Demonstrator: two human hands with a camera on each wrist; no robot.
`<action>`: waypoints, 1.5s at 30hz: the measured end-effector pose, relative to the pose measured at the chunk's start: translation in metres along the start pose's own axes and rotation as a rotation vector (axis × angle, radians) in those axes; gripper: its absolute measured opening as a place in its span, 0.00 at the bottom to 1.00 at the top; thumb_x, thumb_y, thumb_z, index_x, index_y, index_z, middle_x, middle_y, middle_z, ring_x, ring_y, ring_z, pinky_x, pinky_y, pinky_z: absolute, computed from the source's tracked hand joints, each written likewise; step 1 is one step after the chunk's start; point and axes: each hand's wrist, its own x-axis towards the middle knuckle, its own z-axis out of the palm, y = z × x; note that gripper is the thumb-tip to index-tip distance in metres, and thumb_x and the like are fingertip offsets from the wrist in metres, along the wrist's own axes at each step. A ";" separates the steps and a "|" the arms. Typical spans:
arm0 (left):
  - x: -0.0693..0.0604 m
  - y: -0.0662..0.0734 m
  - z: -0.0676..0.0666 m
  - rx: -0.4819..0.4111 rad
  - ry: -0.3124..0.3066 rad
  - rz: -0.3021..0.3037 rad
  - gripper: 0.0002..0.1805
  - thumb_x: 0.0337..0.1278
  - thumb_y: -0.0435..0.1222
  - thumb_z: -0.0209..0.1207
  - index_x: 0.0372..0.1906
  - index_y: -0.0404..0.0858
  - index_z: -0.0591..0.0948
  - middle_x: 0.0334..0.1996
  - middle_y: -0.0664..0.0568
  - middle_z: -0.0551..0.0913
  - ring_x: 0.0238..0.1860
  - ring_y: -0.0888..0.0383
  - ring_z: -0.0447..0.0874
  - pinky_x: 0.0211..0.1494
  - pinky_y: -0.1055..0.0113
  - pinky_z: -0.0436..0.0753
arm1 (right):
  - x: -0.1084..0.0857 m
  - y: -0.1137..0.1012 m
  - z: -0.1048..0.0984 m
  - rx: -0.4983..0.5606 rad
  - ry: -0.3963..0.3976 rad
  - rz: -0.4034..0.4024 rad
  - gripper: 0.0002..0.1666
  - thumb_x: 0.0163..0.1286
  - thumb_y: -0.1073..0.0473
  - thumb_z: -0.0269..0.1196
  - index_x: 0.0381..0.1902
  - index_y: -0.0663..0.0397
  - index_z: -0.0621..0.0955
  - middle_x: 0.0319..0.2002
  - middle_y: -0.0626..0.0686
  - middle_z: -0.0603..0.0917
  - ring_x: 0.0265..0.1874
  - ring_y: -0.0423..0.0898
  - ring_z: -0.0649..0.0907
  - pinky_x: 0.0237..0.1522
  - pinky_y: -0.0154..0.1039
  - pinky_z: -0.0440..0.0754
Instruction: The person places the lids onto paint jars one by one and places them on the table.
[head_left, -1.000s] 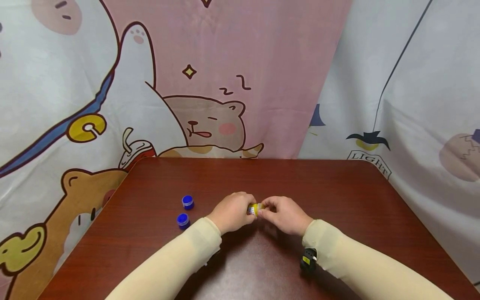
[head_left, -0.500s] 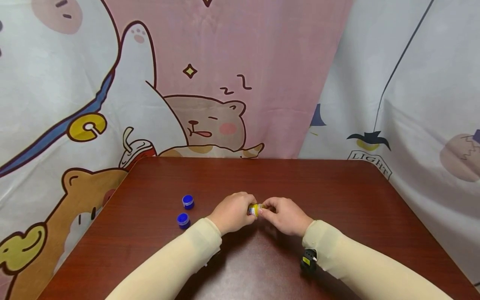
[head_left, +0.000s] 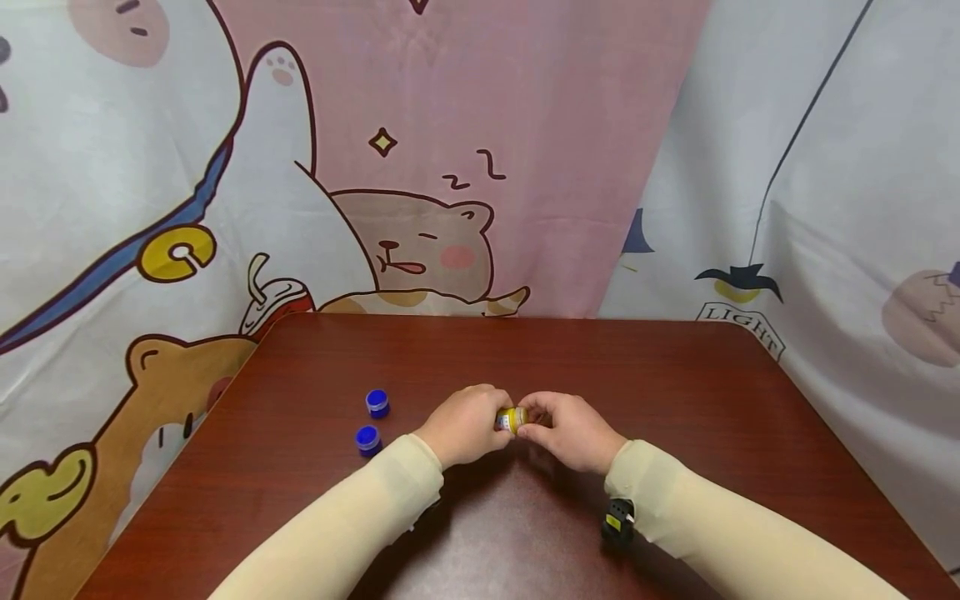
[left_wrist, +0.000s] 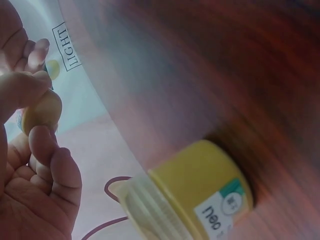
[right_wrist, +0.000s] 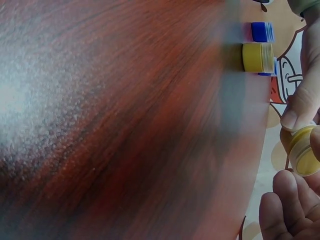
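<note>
My left hand point(head_left: 467, 425) grips a small yellow paint jar point(head_left: 507, 419) over the middle of the table, tipped on its side. The jar's clear-rimmed lid faces right. At that lid end, the thumb and forefinger of my right hand point(head_left: 573, 429) pinch the rim from either side. The right wrist view shows the held jar's round lid point(right_wrist: 308, 161) between the fingers. A second yellow jar point(left_wrist: 200, 185) with a clear lid and a "deli" label stands on the table in the left wrist view; it is hidden in the head view.
Two blue jars, one farther back point(head_left: 377, 403) and one nearer point(head_left: 368, 440), stand left of my left hand on the brown table point(head_left: 637, 358). A cartoon-printed curtain point(head_left: 570, 125) hangs behind the table's far edge.
My right fingers have shifted slightly on the lid and spread a little, so more of the rim shows. The left hand and the blue jars have stayed in place.
</note>
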 end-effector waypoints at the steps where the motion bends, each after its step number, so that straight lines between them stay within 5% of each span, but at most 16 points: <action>1: 0.000 0.000 0.000 -0.001 0.000 0.001 0.15 0.59 0.45 0.73 0.46 0.42 0.86 0.37 0.57 0.84 0.34 0.63 0.78 0.41 0.68 0.80 | 0.000 0.000 0.000 0.006 -0.001 0.000 0.13 0.70 0.57 0.73 0.50 0.50 0.85 0.38 0.44 0.87 0.36 0.39 0.83 0.41 0.36 0.82; 11: -0.001 0.000 -0.001 -0.011 0.013 0.012 0.14 0.59 0.44 0.72 0.46 0.42 0.87 0.36 0.57 0.83 0.34 0.63 0.78 0.41 0.69 0.80 | 0.001 0.000 0.001 0.014 0.028 -0.021 0.19 0.66 0.62 0.75 0.54 0.49 0.85 0.44 0.47 0.85 0.41 0.39 0.84 0.46 0.38 0.84; 22: -0.001 0.001 0.001 -0.023 0.036 0.004 0.15 0.60 0.45 0.73 0.45 0.42 0.86 0.37 0.57 0.84 0.35 0.63 0.79 0.42 0.68 0.81 | 0.000 0.001 -0.001 0.057 0.012 0.006 0.15 0.71 0.56 0.72 0.51 0.55 0.85 0.36 0.46 0.86 0.33 0.40 0.80 0.34 0.33 0.80; 32: -0.001 0.002 0.001 -0.036 0.040 -0.004 0.14 0.59 0.44 0.73 0.44 0.41 0.85 0.36 0.57 0.83 0.35 0.63 0.78 0.42 0.69 0.81 | -0.002 0.005 -0.001 0.115 0.007 -0.049 0.19 0.67 0.62 0.74 0.54 0.55 0.80 0.38 0.50 0.84 0.32 0.41 0.81 0.33 0.33 0.81; 38: -0.001 0.002 0.001 -0.039 0.036 -0.008 0.14 0.60 0.44 0.73 0.45 0.41 0.85 0.36 0.57 0.83 0.35 0.63 0.78 0.42 0.69 0.81 | -0.002 0.004 -0.001 0.069 0.014 -0.001 0.16 0.69 0.57 0.73 0.51 0.52 0.83 0.36 0.46 0.85 0.32 0.39 0.80 0.33 0.33 0.79; 45: -0.001 0.001 0.002 -0.034 0.037 -0.004 0.14 0.60 0.45 0.73 0.44 0.42 0.85 0.36 0.57 0.83 0.34 0.63 0.78 0.42 0.69 0.81 | -0.002 0.006 -0.002 0.093 0.016 -0.048 0.21 0.68 0.56 0.74 0.55 0.55 0.81 0.36 0.48 0.84 0.31 0.40 0.80 0.32 0.33 0.79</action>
